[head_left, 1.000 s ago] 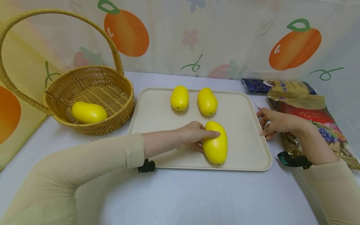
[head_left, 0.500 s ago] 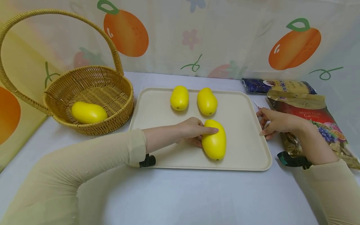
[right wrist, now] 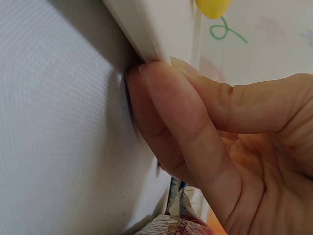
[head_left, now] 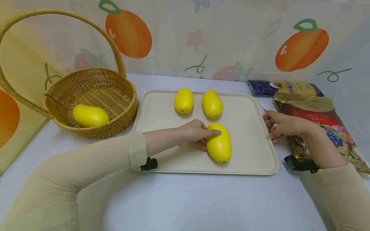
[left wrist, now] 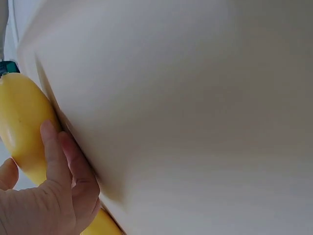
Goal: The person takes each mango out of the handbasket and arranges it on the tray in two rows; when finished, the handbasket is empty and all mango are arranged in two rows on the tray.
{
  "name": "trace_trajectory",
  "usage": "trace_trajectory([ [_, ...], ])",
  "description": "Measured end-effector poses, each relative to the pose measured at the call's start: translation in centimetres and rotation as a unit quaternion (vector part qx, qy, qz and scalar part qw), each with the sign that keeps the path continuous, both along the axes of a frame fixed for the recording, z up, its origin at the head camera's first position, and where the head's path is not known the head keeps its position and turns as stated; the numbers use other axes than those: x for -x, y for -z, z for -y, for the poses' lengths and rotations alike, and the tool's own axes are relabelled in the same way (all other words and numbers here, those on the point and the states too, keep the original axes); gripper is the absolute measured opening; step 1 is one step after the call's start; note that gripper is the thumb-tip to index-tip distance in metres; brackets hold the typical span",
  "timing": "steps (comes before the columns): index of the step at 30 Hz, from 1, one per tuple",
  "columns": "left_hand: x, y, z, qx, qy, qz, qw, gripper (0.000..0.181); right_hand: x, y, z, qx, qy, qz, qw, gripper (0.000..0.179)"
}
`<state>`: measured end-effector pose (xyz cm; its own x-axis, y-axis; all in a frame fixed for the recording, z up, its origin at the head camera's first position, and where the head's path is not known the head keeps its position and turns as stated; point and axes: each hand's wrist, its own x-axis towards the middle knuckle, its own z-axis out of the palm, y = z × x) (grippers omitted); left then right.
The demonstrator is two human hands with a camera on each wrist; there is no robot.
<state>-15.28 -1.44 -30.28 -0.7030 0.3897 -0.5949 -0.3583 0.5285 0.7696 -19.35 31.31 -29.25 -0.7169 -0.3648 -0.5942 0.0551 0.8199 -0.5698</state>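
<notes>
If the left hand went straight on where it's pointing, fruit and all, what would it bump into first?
Probably the right hand at the tray rim, though that rim might catch the held fruit first; its height is unclear.

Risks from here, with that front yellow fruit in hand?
Slip: the left hand holds the smooth, rounded front fruit from one side, so it might roll free.
Bump: the back-left fruit and back-right fruit sit just beyond it; a careless move away could knock them.
Shift: the right hand pinches the tray edge; a tug may set fruit rolling.
</notes>
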Motion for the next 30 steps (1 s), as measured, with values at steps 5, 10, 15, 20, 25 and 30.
trace_trajectory([
  [5, 0.2, -0.2, 0.5, 0.006, 0.016, -0.004, 0.9998, 0.037, 0.0, 0.0, 0.0, 0.001, 0.002, 0.003, 1.0000, 0.070],
  [10, 0.3, -0.8, 1.3, 0.015, 0.027, -0.016, 0.9994, 0.037, 0.1, 0.1, -0.1, 0.002, 0.001, 0.005, 1.0000, 0.070],
  [15, 0.5, -1.7, 1.9, 0.018, 0.031, -0.031, 0.9989, 0.041, 0.1, 0.1, -0.1, 0.000, 0.002, 0.004, 1.0000, 0.070],
  [20, 0.5, -2.9, 2.7, 0.004, 0.022, -0.036, 0.9991, 0.044, 0.1, 0.1, 0.0, 0.000, -0.001, 0.004, 1.0000, 0.069],
  [25, 0.4, -4.4, 3.7, -0.007, 0.029, -0.062, 0.9976, 0.045, 0.0, -0.1, 0.1, -0.003, 0.003, 0.006, 1.0000, 0.069],
  [30, 0.1, -6.4, 5.0, -0.020, 0.033, -0.101, 0.9941, 0.044, -0.1, -0.1, 0.0, -0.007, 0.003, 0.007, 0.9999, 0.069],
])
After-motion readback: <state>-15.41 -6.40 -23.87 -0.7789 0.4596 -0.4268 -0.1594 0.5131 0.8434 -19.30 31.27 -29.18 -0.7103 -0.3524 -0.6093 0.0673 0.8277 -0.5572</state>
